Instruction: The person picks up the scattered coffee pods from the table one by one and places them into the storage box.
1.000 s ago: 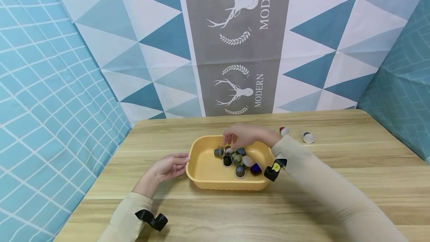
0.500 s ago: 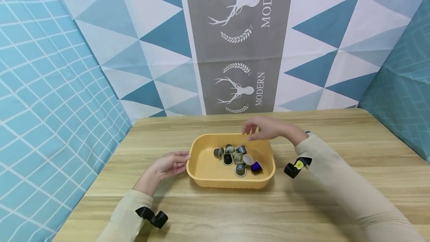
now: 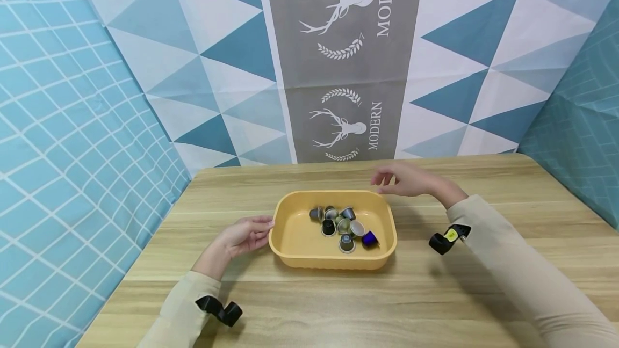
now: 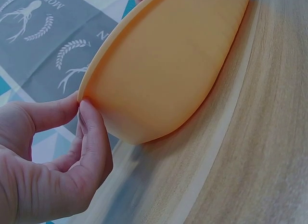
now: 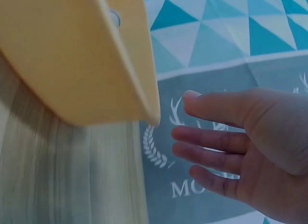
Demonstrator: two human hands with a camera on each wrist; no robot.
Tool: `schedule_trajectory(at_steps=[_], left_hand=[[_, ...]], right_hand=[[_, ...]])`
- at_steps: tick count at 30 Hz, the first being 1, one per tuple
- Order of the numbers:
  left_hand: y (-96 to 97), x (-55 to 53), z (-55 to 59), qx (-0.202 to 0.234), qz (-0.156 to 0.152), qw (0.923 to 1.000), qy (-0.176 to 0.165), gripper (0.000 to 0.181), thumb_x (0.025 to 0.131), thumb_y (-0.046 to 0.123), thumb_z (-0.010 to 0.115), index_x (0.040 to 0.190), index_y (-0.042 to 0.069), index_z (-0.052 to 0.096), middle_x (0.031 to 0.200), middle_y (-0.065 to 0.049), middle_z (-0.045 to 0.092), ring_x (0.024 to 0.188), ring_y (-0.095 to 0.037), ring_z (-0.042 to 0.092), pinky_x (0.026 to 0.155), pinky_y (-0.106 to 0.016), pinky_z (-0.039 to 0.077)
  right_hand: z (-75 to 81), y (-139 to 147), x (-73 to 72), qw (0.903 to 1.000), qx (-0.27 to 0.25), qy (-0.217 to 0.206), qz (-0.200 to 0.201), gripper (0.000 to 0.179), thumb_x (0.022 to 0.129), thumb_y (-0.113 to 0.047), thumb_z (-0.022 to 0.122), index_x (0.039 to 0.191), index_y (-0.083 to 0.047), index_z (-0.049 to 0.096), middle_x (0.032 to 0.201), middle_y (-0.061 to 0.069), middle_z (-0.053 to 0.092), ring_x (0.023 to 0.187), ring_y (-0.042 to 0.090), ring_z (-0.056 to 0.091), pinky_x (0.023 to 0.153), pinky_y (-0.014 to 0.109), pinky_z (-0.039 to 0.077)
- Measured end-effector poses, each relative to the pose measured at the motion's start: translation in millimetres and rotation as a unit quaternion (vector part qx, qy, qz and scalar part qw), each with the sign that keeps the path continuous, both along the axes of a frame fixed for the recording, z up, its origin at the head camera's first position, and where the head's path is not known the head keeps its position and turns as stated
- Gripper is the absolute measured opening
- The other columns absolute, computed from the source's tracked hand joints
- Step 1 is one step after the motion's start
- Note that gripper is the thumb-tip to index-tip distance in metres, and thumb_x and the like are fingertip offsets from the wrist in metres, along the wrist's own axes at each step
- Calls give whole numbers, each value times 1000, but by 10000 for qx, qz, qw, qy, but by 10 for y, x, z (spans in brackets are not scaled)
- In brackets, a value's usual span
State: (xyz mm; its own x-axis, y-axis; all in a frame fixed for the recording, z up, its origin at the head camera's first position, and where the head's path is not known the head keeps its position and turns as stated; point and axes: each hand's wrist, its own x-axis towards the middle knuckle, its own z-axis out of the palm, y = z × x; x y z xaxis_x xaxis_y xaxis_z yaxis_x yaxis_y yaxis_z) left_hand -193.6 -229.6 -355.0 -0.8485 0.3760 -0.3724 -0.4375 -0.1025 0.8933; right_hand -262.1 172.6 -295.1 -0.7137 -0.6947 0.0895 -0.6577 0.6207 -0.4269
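A yellow plastic tub (image 3: 293, 235) stands on the wooden table with several coffee capsules heaped toward its middle and right. Among them are a black capsule (image 3: 328, 226), a dark blue one (image 3: 369, 239) and a grey one (image 3: 346, 242). My left hand (image 3: 243, 237) pinches the tub's left rim; the left wrist view has the thumb on top and curled fingers (image 4: 95, 137) beneath. Above the far right corner of the tub, my right hand (image 3: 405, 178) hovers with relaxed fingers. Nothing is in its grasp in the right wrist view, where the tub's wall (image 5: 72, 60) is close by.
The wooden table (image 3: 309, 310) stretches in front of the tub and to both sides. Behind it hangs a patterned cloth (image 3: 232, 69) with triangles and deer heads. Blue tiled cloth (image 3: 72, 149) borders the left side.
My right hand has lifted out of the tub and moved right, past its far right corner. My left hand keeps its hold on the rim. Two capsules on the table at right are now hidden.
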Motion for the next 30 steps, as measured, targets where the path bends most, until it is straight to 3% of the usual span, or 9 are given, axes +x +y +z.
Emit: schedule_trajectory(at_steps=[8,20,30], left_hand=[[7,3,9,-4,-24,10000,5,42,98,3,49,135,-9,34,89,5,68,80,-2,66,74,-14,56],[2,1,-10,-31,10,10000,19,44,98,3,49,137,-9,32,90,5,69,82,-2,66,77,-15,56],[4,8,-5,-73,11,10000,8,46,98,3,48,138,-9,31,89,6,69,81,-2,66,77,-15,56]], right_hand=[[-96,160,-71,9993,-146,247,-254,17,89,-8,66,105,-3,66,102,11,69,89,23,66,72,31,56],[-99,298,-87,9985,10,351,-420,18,90,-11,66,106,-3,65,103,13,68,89,25,66,70,29,58],[-171,420,-185,9969,164,545,-552,16,87,-6,66,102,1,65,101,19,68,87,28,65,80,46,56]])
